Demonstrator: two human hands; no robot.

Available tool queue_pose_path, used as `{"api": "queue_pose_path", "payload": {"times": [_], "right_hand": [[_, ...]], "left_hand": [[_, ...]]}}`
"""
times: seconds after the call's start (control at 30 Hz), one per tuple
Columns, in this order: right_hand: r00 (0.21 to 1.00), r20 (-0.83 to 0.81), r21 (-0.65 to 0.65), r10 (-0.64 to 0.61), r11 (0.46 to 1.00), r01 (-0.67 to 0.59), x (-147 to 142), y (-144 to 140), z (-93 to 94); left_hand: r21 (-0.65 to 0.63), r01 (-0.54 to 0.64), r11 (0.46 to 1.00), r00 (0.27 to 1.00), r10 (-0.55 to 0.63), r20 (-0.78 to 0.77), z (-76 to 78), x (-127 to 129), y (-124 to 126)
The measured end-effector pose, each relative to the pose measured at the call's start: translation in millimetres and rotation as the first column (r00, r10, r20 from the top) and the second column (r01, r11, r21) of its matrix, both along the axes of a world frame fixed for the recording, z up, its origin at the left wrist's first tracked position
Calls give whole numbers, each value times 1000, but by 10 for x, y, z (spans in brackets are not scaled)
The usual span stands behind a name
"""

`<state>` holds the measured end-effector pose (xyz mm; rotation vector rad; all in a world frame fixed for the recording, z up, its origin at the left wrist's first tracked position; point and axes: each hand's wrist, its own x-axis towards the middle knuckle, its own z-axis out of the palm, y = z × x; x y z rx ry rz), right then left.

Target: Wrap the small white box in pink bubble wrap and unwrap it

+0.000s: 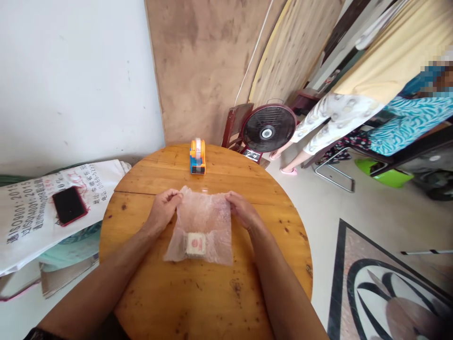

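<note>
A sheet of pinkish bubble wrap (pixel 203 222) lies on the round wooden table (pixel 198 293). A small white square packet (pixel 196 243) with a red mark rests near the wrap's near edge. My left hand (pixel 163 209) pinches the wrap's far left corner. My right hand (pixel 243 211) grips its far right corner. Both forearms stretch across the table toward the wrap.
An orange and blue tape dispenser (pixel 197 156) stands at the table's far edge. A dark phone (pixel 69 205) lies on a printed white sack (pixel 42 208) at left. A floor fan (pixel 268 128) and a seated person (pixel 354 113) are at the back right.
</note>
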<state>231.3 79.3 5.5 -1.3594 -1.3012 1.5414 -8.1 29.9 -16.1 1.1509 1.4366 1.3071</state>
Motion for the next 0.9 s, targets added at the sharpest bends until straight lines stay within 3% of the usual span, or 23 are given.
{"api": "queue_pose_path", "payload": {"times": [0.1,0.27,0.43,0.6,0.9], "right_hand": [[990,141,7,0,1000,-1,148,57,20],[943,327,30,70,996,-84,240,59,51],[880,474,194,-30,978,-71,174,63,-20],[752,637,353,-167,931,-93,110,65,-59],[549,807,358,-219,920,-158,81,46,-86]], "left_hand": [[-36,-66,997,998,66,-10,-43,-83,73],[-5,-60,998,991,59,-117,-56,-155,119],[59,-77,995,973,87,-212,-104,-166,132],[61,-92,994,907,109,-407,-173,-184,142],[29,-85,996,743,83,-665,-120,-206,128]]}}
